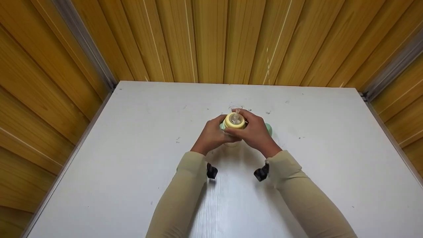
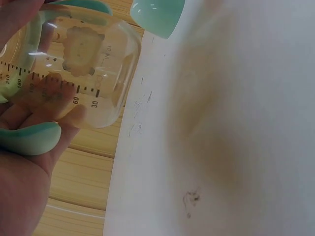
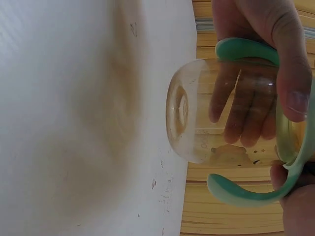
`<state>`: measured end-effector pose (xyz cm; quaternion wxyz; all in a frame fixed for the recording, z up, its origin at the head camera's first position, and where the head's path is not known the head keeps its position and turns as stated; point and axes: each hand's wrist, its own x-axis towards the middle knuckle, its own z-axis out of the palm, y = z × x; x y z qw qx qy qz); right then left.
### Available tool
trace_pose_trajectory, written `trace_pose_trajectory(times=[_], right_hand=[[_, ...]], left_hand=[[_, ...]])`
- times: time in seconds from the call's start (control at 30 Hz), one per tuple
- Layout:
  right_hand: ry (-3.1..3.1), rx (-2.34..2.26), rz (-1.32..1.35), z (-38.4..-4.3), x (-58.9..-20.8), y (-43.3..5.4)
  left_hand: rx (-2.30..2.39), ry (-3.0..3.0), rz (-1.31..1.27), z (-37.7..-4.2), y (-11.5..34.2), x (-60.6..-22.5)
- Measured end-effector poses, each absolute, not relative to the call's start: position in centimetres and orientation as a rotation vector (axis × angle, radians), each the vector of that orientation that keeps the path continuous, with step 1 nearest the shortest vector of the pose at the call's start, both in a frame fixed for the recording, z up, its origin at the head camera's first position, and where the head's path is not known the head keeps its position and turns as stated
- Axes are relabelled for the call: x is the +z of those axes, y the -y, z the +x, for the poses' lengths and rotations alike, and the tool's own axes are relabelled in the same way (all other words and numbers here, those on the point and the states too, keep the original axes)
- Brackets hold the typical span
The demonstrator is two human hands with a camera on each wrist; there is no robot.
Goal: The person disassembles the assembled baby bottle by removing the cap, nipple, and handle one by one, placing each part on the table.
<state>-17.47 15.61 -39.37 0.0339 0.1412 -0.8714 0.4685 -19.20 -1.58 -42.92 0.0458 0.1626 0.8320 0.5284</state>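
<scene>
A baby bottle [image 1: 235, 121] with a clear teat and a yellow collar ring is held upright between both hands, just above the table. Its see-through amber body [image 2: 81, 69] carries a measuring scale and an animal print. Two curved mint-green handles [image 3: 246, 196] stick out from its neck. My left hand [image 1: 213, 134] grips the body, its fingers wrapped behind and its thumb in front. With thumb and fingers, my right hand [image 1: 256, 130] grips round the yellow collar at the top. Beside the right hand, a mint-green cap [image 1: 269, 129] is partly hidden.
A white table [image 1: 132, 158] with small dark scuff marks lies under the hands. Yellow wood-look panels [image 1: 208, 43] rise behind it and at both sides. Black wrist devices [image 1: 211, 171] hang below both sleeves.
</scene>
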Motion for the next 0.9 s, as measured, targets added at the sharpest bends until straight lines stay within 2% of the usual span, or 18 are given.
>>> trace_pose_trajectory(times=[0.9], right_hand=[[2.631, 1.645, 0.512, -17.0, -37.9, -15.9]], left_hand=[[1.663, -2.362, 0.623, -19.2, 2.1, -41.6]])
